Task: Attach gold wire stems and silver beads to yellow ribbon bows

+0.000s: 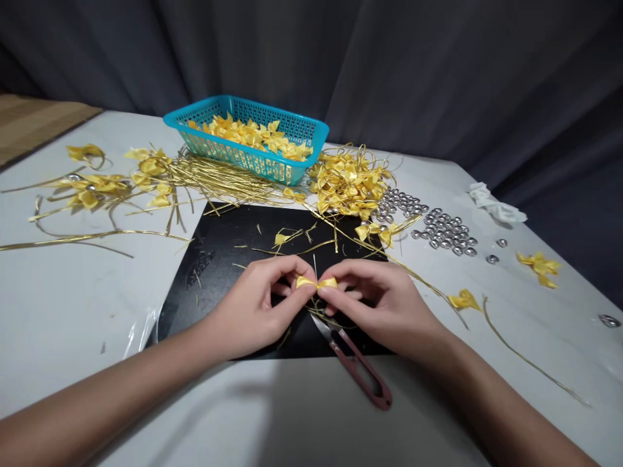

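Observation:
Between my two hands is a small yellow ribbon bow point(327, 283), held over a black mat point(187, 301). My left hand point(265, 295) pinches its left side between thumb and forefinger. On the other side my right hand point(377, 295) grips the bow in the same way, the fingertips of both hands nearly meeting at its middle. A thin pale strand point(315, 263) sticks up from there. Pink-handled thread snips point(363, 373) lie just below my right hand, their blades partly under the fingers. Gold cord scraps lie on the mat.
Behind the mat stands a blue basket point(292, 170) of yellow bows. A bundle of gold cords point(219, 178) lies before it, with a heap of corded bows point(350, 181) to its right. Silver beads point(445, 230) and a crumpled white piece point(496, 204) lie farther right.

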A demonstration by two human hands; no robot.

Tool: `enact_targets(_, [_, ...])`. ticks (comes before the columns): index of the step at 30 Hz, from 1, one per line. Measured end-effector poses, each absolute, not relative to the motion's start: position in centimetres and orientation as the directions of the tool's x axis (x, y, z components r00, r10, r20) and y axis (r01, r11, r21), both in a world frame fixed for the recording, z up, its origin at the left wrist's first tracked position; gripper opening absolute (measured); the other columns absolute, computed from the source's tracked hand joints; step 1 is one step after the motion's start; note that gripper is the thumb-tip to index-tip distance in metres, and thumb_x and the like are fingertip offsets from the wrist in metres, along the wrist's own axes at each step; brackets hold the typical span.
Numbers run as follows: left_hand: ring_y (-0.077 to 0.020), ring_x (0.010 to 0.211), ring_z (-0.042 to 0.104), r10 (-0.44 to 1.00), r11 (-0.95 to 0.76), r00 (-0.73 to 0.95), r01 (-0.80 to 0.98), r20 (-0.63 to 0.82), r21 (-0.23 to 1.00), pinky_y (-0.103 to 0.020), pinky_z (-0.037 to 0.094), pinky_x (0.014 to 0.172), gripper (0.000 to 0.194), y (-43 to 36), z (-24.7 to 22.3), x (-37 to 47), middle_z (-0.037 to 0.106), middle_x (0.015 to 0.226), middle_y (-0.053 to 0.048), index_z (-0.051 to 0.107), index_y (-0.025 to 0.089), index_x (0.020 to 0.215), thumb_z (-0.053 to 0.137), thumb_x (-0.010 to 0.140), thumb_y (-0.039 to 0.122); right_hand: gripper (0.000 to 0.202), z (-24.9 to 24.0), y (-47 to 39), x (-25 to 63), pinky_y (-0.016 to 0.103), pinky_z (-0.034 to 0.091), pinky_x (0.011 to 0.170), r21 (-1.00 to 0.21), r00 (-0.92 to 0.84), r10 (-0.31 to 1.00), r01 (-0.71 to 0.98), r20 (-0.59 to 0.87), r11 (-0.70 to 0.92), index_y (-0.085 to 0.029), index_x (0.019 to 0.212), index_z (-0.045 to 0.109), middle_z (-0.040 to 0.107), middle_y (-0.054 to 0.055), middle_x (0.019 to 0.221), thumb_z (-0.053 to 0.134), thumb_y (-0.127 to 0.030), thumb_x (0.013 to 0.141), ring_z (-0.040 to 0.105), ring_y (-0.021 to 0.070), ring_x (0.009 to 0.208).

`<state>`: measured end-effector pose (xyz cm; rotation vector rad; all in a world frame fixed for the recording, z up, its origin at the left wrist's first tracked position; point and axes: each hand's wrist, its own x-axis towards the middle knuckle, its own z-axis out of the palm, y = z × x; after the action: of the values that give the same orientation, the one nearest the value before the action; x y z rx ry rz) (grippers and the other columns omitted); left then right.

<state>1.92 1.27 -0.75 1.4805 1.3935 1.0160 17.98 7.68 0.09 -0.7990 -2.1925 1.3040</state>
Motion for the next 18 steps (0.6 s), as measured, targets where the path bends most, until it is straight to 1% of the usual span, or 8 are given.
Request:
enact_targets(1, [-0.0109, 0.063, 0.052, 0.998, -0.054, 0.059, 0.335, 0.036, 0.941, -0.021, 0.041, 0.057, 0.013, 1.2, -0.7, 1.9, 0.057, 0.070, 0.000, 0.056, 0.015, 0.077, 0.049, 0.083, 0.024, 0.016, 0.2, 7.6, 17.8, 0.016, 0.044, 0.045, -0.940, -0.709, 0.705, 0.245, -0.008, 0.236, -0.012, 0.078, 0.060, 0.059, 0.002, 0.064, 0.057, -0.028, 0.082, 0.057, 0.0088, 0.054])
enact_targets(3, [-0.0112, 0.065, 0.054, 0.993, -0.116, 0.072, 0.381, 0.096, 0.917, -0.021, 0.042, 0.059, 0.012, 1.0, -0.7, 2.0, 0.059, 0.072, -0.001, 0.057, 0.015, 0.077, 0.049, 0.084, 0.022, 0.020, 0.2, 7.6, 17.6, 0.016, 0.045, 0.047, -0.978, -0.692, 0.711, 0.208, -0.124, 0.033, -0.012, 0.077, 0.059, 0.057, 0.001, 0.061, 0.058, -0.032, 0.081, 0.057, 0.0081, 0.054])
enact_targets(6, [-0.0108, 0.065, 0.053, 0.977, -0.215, 0.089, 0.464, 0.196, 0.859, -0.021, 0.042, 0.061, 0.011, 0.8, -0.7, 2.1, 0.060, 0.072, -0.001, 0.057, 0.015, 0.077, 0.049, 0.084, 0.018, 0.022, 0.2, 7.5, 17.4, 0.015, 0.047, 0.052, -0.985, -0.684, 0.709, 0.134, -0.171, -0.108, -0.013, 0.076, 0.057, 0.054, 0.000, 0.065, 0.065, -0.034, 0.075, 0.054, 0.0062, 0.056])
enact_targets(8, [-0.0104, 0.063, 0.053, 0.960, -0.275, 0.101, 0.517, 0.261, 0.811, -0.021, 0.042, 0.060, 0.010, 0.6, -0.7, 2.2, 0.060, 0.071, 0.000, 0.058, 0.015, 0.079, 0.049, 0.083, 0.015, 0.023, 0.2, 7.5, 17.4, 0.016, 0.047, 0.054, -0.987, -0.689, 0.707, 0.114, -0.163, -0.116, -0.013, 0.074, 0.056, 0.052, -0.001, 0.067, 0.066, -0.034, 0.074, 0.052, 0.0061, 0.058])
enact_targets(11, [-0.0103, 0.063, 0.053, 0.931, -0.348, 0.111, 0.557, 0.348, 0.754, -0.021, 0.042, 0.060, 0.008, 0.5, -0.9, 2.3, 0.060, 0.070, 0.000, 0.058, 0.015, 0.081, 0.051, 0.083, 0.013, 0.018, 0.4, 7.2, 17.5, 0.016, 0.045, 0.055, -0.994, -0.688, 0.719, 0.108, -0.099, -0.035, -0.014, 0.074, 0.054, 0.050, -0.001, 0.068, 0.061, -0.030, 0.078, 0.049, 0.0066, 0.060])
enact_targets(13, [-0.0105, 0.064, 0.054, 0.909, -0.387, 0.108, 0.574, 0.402, 0.721, -0.021, 0.042, 0.061, 0.005, 0.5, -1.1, 2.3, 0.061, 0.071, 0.000, 0.058, 0.015, 0.082, 0.053, 0.082, 0.013, 0.015, 0.4, 7.0, 17.4, 0.015, 0.044, 0.056, -0.994, -0.678, 0.730, 0.109, -0.090, -0.021, -0.015, 0.075, 0.052, 0.050, -0.001, 0.069, 0.058, -0.027, 0.081, 0.049, 0.0063, 0.060])
enact_targets(16, [-0.0106, 0.066, 0.055, 0.886, -0.419, 0.109, 0.602, 0.450, 0.679, -0.022, 0.043, 0.064, 0.001, 0.4, -1.3, 2.3, 0.062, 0.073, 0.000, 0.057, 0.017, 0.082, 0.058, 0.081, 0.016, 0.015, 0.2, 6.5, 17.3, 0.014, 0.042, 0.055, -0.990, -0.676, 0.724, 0.094, -0.138, -0.100, -0.015, 0.077, 0.049, 0.049, -0.002, 0.071, 0.054, -0.027, 0.084, 0.047, 0.0053, 0.059])
enact_targets(18, [-0.0108, 0.070, 0.057, 0.889, -0.421, 0.131, 0.613, 0.440, 0.669, -0.022, 0.043, 0.067, 0.002, 0.3, -1.3, 2.2, 0.063, 0.076, -0.001, 0.057, 0.017, 0.084, 0.057, 0.083, 0.016, 0.016, 0.0, 6.3, 17.3, 0.014, 0.040, 0.053, -0.987, -0.688, 0.709, 0.071, -0.155, -0.146, -0.016, 0.078, 0.047, 0.047, -0.002, 0.071, 0.052, -0.029, 0.086, 0.045, 0.0052, 0.059])
